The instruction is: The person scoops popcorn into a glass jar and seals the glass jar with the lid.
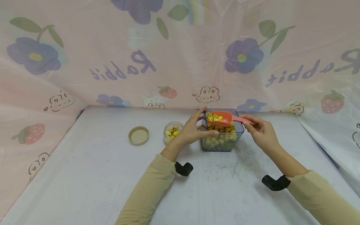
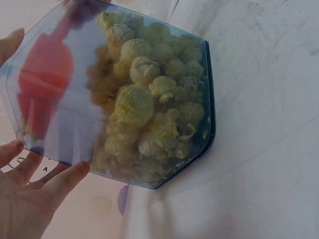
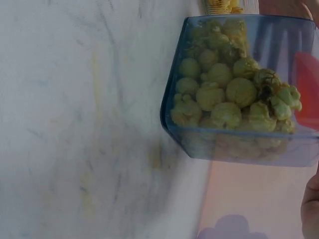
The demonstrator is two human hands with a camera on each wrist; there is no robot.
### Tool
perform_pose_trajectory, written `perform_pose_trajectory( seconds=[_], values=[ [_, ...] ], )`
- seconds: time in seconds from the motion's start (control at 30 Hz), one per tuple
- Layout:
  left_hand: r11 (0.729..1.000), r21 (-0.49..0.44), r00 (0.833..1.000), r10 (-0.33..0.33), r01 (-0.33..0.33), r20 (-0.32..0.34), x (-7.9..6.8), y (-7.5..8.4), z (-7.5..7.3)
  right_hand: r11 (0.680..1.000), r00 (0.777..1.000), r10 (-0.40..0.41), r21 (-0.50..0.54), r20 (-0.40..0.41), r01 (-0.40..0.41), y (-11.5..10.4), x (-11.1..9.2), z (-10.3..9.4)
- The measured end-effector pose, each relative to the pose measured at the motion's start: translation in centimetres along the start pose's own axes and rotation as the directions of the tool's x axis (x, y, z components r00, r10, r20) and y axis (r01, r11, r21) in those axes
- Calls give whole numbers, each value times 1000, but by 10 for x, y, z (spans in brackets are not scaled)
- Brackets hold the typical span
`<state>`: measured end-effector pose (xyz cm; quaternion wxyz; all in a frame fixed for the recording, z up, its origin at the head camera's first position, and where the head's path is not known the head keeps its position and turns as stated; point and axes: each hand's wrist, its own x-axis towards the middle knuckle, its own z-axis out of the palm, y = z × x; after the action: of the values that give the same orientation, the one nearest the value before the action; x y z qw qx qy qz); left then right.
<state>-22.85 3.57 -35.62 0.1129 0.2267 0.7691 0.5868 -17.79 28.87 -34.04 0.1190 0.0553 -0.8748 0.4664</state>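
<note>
A bluish see-through container holds yellow-green popcorn and stands upright on the table. My left hand holds it from the left, the thumb along the near rim and the fingers spread at the far left corner. With my right hand I pinch the handle of a coral-red scoop. The scoop's bowl lies level over the container's opening, with some popcorn in its left end. In the right wrist view the scoop shows only partly, behind the container wall.
Left of the container, partly behind my left hand, stands a small clear jar with some popcorn inside. Its likely lid, a round beige one, lies farther left. A printed pink curtain rises behind the white table.
</note>
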Motion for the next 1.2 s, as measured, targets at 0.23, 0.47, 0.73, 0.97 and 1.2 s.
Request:
perform_pose_trajectory(
  seconds=[0.23, 0.47, 0.73, 0.97, 1.2],
  values=[
    [1000, -8, 1000, -3, 3, 2, 0, 0, 0, 999, 1000, -13, 30, -12, 14, -2, -3, 0],
    [1000, -9, 1000, 2, -2, -1, 0, 0, 0, 999, 1000, -24, 47, -20, 25, -3, -4, -2],
    [994, 105, 1000, -9, 10, -7, -3, 7, -4, 999, 999, -32, 39, -23, 33, -6, -5, -5],
    [947, 315, 998, -44, 57, -49, -12, 15, -9, 997, 999, -13, 76, -50, 17, -9, -8, -8],
    [930, 368, 997, 22, 5, -68, -20, 16, -14, 997, 998, 0, 81, -63, 6, -14, -12, -12]
  ],
)
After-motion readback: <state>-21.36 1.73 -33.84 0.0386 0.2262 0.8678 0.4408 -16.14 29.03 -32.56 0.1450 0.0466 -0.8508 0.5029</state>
